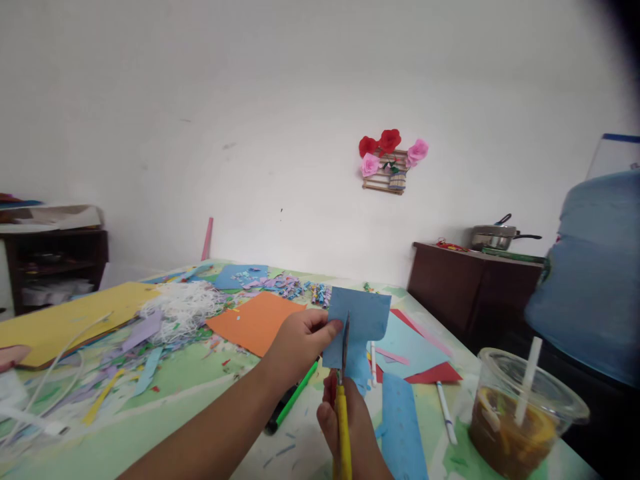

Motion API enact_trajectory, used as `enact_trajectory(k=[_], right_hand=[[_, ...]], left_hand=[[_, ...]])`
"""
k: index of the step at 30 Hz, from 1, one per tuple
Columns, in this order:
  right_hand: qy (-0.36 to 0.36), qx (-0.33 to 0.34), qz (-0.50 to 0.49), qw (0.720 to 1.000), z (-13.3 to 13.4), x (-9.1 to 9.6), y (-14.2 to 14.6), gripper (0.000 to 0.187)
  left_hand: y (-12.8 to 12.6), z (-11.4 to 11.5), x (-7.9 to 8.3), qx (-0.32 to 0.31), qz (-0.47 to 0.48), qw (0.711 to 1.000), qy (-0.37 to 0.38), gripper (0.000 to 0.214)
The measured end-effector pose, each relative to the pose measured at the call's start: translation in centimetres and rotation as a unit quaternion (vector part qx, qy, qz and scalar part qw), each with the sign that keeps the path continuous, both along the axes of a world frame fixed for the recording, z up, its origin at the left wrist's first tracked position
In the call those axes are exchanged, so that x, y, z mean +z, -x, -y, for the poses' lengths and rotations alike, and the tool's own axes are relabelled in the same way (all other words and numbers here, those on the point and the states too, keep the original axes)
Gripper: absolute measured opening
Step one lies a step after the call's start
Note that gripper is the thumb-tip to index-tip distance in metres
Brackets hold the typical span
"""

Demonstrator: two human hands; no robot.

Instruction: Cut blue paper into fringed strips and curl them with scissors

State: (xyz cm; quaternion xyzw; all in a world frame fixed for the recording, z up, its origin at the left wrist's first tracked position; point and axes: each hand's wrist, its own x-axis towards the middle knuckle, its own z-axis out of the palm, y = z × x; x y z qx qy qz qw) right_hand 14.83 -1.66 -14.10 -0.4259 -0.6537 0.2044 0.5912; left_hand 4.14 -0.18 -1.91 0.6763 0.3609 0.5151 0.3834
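My left hand (300, 343) pinches the left edge of a blue paper piece (361, 319), holding it upright above the table. My right hand (350, 427) is closed round yellow-handled scissors (343, 407); their dark blades point up and cut into the lower edge of the blue paper. A green marker (293, 399) lies on the table just under my left wrist.
The green table (190, 387) is strewn with paper scraps, an orange sheet (255, 321), a yellow sheet (70, 319), white shreds (183, 307) and red and blue sheets. A plastic cup with a brown drink and straw (520, 413) stands at the front right. Another person's fingers (13, 355) show at the far left.
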Motion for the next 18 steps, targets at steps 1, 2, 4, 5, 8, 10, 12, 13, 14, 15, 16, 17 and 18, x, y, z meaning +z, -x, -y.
enact_trajectory(k=[1, 2, 4, 5, 8, 10, 12, 13, 14, 15, 16, 17, 18], right_hand=[[0.000, -0.002, 0.001, 1.000, 0.1, 0.1, 0.0, 0.043], [0.000, -0.004, 0.003, 1.000, 0.1, 0.2, 0.0, 0.042], [0.001, -0.008, 0.007, 1.000, 0.3, 0.4, 0.0, 0.041], [0.001, -0.008, 0.010, 1.000, 0.3, 0.5, -0.1, 0.040], [0.002, -0.012, 0.018, 1.000, 0.4, 0.9, -0.1, 0.036], [0.006, -0.022, 0.022, 0.999, 0.5, 1.1, -0.2, 0.032], [0.013, -0.036, 0.024, 0.999, 0.5, 1.2, -0.2, 0.028], [0.018, -0.041, 0.024, 0.999, 0.5, 1.3, -0.3, 0.027], [0.023, -0.043, 0.024, 0.999, 0.5, 1.3, -0.3, 0.026], [0.027, -0.043, 0.022, 0.998, 0.5, 1.3, -0.2, 0.025], [0.032, -0.043, 0.019, 0.998, 0.5, 1.3, -0.2, 0.024], [0.037, -0.042, 0.015, 0.998, 0.5, 1.3, -0.2, 0.024], [0.042, -0.042, 0.010, 0.998, 0.5, 1.2, -0.1, 0.023]], left_hand=[[0.0, 0.0, 0.0, -0.002, 0.000, 1.000, 0.001, 0.021], [0.0, 0.0, 0.0, -0.003, 0.001, 1.000, 0.001, 0.021], [0.1, 0.0, 0.0, -0.005, 0.003, 1.000, 0.001, 0.021], [0.1, 0.1, -0.1, -0.005, 0.004, 1.000, 0.002, 0.021], [0.2, 0.2, -0.2, -0.007, 0.007, 1.000, 0.003, 0.021], [0.2, 0.2, -0.3, -0.007, 0.012, 1.000, 0.002, 0.021], [0.1, 0.2, -0.3, -0.008, 0.017, 1.000, 0.001, 0.021], [0.1, 0.2, -0.3, -0.009, 0.021, 1.000, 0.001, 0.020], [0.1, 0.2, -0.3, -0.012, 0.024, 1.000, 0.002, 0.020], [0.1, 0.2, -0.3, -0.016, 0.028, 0.999, 0.003, 0.020], [0.1, 0.3, -0.3, -0.020, 0.034, 0.999, 0.004, 0.020], [0.0, 0.3, -0.3, -0.023, 0.040, 0.999, 0.005, 0.020], [0.0, 0.4, -0.3, -0.026, 0.047, 0.999, 0.006, 0.021]])
